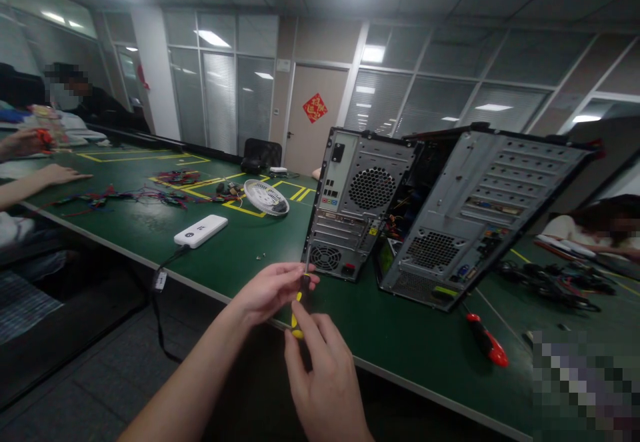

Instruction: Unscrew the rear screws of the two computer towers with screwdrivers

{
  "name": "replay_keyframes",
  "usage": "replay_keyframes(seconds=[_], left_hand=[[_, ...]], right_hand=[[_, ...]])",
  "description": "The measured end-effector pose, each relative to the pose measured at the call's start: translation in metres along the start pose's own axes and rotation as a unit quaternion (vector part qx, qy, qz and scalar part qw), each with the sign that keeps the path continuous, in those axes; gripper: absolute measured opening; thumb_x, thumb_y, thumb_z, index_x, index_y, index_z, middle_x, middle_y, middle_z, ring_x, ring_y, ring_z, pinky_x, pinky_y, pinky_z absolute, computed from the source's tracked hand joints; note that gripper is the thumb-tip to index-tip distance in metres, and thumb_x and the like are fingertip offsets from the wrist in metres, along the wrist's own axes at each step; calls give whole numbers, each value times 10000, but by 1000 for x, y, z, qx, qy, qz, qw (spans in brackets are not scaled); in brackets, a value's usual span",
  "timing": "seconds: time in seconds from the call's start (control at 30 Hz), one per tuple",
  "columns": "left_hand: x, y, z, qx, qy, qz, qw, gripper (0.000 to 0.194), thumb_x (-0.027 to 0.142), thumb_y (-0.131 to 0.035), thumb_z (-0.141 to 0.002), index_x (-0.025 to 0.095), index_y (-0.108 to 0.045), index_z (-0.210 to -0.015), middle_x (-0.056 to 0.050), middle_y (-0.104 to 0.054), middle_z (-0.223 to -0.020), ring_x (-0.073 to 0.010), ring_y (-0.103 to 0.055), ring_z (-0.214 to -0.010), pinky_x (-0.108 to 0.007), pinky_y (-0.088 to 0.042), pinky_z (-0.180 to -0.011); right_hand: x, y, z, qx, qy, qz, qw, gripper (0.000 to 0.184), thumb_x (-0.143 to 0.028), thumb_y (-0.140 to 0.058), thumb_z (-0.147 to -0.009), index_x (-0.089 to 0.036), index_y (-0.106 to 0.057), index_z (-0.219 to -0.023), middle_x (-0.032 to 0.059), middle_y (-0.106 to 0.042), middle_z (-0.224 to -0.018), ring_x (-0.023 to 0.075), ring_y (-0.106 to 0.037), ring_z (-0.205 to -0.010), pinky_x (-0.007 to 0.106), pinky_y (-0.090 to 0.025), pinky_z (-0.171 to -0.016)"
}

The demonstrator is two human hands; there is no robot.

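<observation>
The yellow-and-black screwdriver [297, 322] is held over the near edge of the tabletop [235, 259], pointing toward 12 o'clock, its tip end by the lower left corner of the nearer computer case [345, 212], which stands at 1 o'clock; whether it touches the metal, I cannot tell. The left hand [267, 290] has its grip closed round the neck of the tool, probably to steady the shaft, while the right hand [324, 359] has its grip clamped on the handle, which looks suited to turning it. That case's rear panel faces the person, seemingly leaving its edge within easy reach. The farther-right computer case [460, 225], at 2 o'clock, crowds its neighbour's flank, so access there would be tight. At 3 o'clock lies a red screwdriver [487, 342], with black cables [555, 285] beyond. At 10 o'clock, a white power bank [201, 231] trails a cord [159, 325] over the edge, with tangled wires [170, 199] past it. Toward 11 o'clock are tiny loose bits [261, 257], too small to identify, and a white dish-like part [267, 197].
</observation>
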State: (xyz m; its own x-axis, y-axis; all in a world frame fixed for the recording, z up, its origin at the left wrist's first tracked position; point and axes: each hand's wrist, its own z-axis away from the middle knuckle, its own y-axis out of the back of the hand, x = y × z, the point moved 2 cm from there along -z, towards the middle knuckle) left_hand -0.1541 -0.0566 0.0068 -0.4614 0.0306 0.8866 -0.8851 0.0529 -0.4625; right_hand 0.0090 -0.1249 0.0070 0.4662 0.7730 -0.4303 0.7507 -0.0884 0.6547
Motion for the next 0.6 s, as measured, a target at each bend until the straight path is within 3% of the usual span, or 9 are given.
replay_keyframes(seconds=[0.07,0.17,0.23,0.33,0.6], left_hand=[[4,9,-12,76,-53,-91,992,384,354,-683,-915,107,-690,-1209,-156,-743,-1093,-173,-703,-896,-289,-568,-791],[12,22,-38,144,-172,-234,946,413,311,-646,-909,130,-638,-1280,-147,-724,-1162,-215,-694,-1028,-381,-565,-923],[13,26,-56,132,-209,-322,914,541,201,-682,-831,140,-593,-1361,-165,-683,-1287,-254,-654,-1181,-433,-532,-1023],[11,27,-72,84,-220,-382,894,709,163,-683,-798,179,-491,-1481,-174,-555,-1499,-289,-564,-1352,-456,-520,-1066],[5,21,-80,55,-269,-456,846,615,222,-591,-914,164,-448,-1510,-156,-642,-1414,-260,-623,-1299,-422,-488,-1115]], right_hand=[[0,-1,0,10,0,1,1000,423,-189,-516,-1011,-208,-573,-1429,87,-621,-1004,212,-672,-892,340,-580,-778],[1,-1,1,29,-7,9,1000,392,-213,-537,-1010,-224,-610,-1395,94,-594,-1032,199,-673,-836,338,-589,-737],[3,-1,2,47,-8,14,999,365,-214,-546,-1006,-224,-636,-1359,129,-575,-1150,191,-678,-832,349,-600,-740],[5,-3,2,63,8,14,998,338,-187,-550,-996,-202,-646,-1320,183,-530,-1340,205,-692,-908,377,-615,-808],[7,-9,1,49,57,20,997,337,-145,-541,-996,-243,-679,-1287,154,-612,-1346,278,-673,-1140,444,-613,-914]])
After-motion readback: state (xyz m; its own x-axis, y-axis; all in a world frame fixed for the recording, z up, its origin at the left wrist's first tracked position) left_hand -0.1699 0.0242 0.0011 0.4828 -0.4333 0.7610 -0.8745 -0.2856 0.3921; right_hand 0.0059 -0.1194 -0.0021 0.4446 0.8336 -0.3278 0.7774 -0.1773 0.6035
